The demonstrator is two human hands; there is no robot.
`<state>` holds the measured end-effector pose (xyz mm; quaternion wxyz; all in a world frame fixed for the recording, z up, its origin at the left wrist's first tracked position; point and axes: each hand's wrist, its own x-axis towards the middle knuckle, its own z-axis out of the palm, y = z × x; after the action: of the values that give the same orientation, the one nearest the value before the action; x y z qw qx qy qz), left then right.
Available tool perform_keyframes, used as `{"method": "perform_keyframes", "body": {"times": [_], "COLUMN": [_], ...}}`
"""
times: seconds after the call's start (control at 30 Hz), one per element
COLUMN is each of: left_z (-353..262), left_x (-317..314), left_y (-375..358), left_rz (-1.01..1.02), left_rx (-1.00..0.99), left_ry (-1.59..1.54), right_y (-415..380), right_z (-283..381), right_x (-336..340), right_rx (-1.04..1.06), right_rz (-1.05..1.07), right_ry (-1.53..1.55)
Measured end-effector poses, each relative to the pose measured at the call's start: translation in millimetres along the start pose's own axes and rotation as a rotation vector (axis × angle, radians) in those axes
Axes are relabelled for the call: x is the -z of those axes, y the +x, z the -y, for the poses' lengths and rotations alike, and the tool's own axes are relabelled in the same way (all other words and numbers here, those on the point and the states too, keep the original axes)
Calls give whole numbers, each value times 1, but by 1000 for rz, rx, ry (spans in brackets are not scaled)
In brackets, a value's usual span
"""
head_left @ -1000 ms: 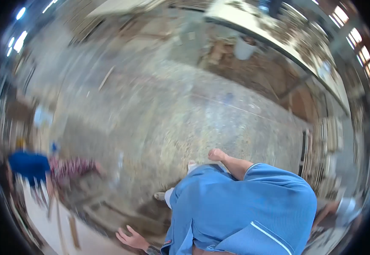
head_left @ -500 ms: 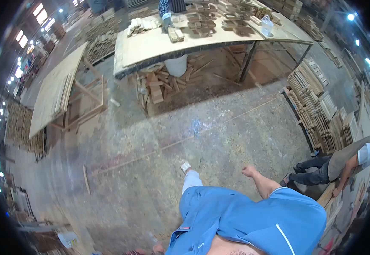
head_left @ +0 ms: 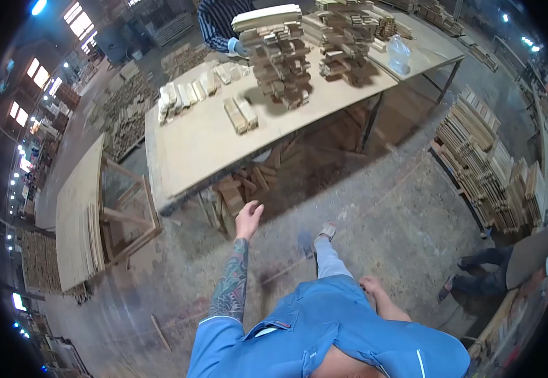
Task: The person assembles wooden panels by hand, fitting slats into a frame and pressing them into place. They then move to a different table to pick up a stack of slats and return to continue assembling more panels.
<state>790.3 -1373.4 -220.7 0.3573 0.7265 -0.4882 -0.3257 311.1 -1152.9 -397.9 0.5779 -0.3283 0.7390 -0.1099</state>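
My left hand is raised in front of me near the front edge of the wooden-topped table. Its fingers are loosely curled, partly apart, with nothing in them. Low beside my body hangs my right hand, small in view; its fingers look curled and I cannot make out anything in them. On the table lie a small bundle of wood strips, a row of pale wood pieces and tall stacks of strips. A clear plastic container stands toward the right.
Across the table stands a person in a striped sleeve. Another person bends at the right, near stacked wood. A leaning board on a frame is at the left. Scrap wood lies under the table.
The table appears nearer and larger. My left arm has come into view, stretched forward. My right hand now appears lower and closer to my body.
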Motion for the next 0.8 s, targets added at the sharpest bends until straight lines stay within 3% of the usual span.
{"method": "perform_keyframes", "body": {"times": [0.03,0.1,0.17,0.2,0.23,0.27,0.3,0.33,0.37,0.43,0.47,0.5,0.53,0.57,0.63,0.67,0.73,0.77,0.8], "left_z": [-34,-77,-109,-125,-139,-135,-146,-144,-195,-208,-194,-168,-157,-158,-161,-167,-174,-175,-177], "left_x": [-15,-48,-50,-54,-62,-64,-61,-58,-38,-24,-23,-27,-31,-32,-27,-27,-33,-36,-40], "left_y": [26,70,107,132,161,193,218,252,258,317,354,398,435,458,493,506,512,516,520], "left_rz": [4,46,85,57,26,-43,-139,-163,-70,-138,-130,-301,-474,-475,-359,-365,-217,-175,-132], "left_rx": [-107,-97,-109,-83,-54,-130,-141,-161,100,78,82,-90,-268,-269,-40,-46,156,156,152], "left_ry": [-57,-158,-138,-140,-148,-133,-129,-155,-275,-254,-263,-230,-200,-217,-238,-254,-350,-458,-564], "right_y": [32,115,149,229,202,191,182,225,210,190,196,191,191,208,243,270,299,267,295], "right_z": [-17,-32,56,53,144,231,311,356,440,578,630,678,721,753,800,811,831,850,848], "right_x": [0,24,60,54,90,102,111,122,127,123,127,121,113,107,85,82,62,61,54], "right_rx": [-2,-98,123,240,515,310,372,538,624,765,736,730,731,781,852,892,746,628,658], "right_rz": [4,281,396,276,-12,-79,-121,-108,-127,-151,-131,-150,-172,-196,-237,-255,-166,-128,-116], "right_ry": [7,-519,-775,-1098,-790,-255,26,53,128,380,322,369,418,414,520,385,608,613,654]}}
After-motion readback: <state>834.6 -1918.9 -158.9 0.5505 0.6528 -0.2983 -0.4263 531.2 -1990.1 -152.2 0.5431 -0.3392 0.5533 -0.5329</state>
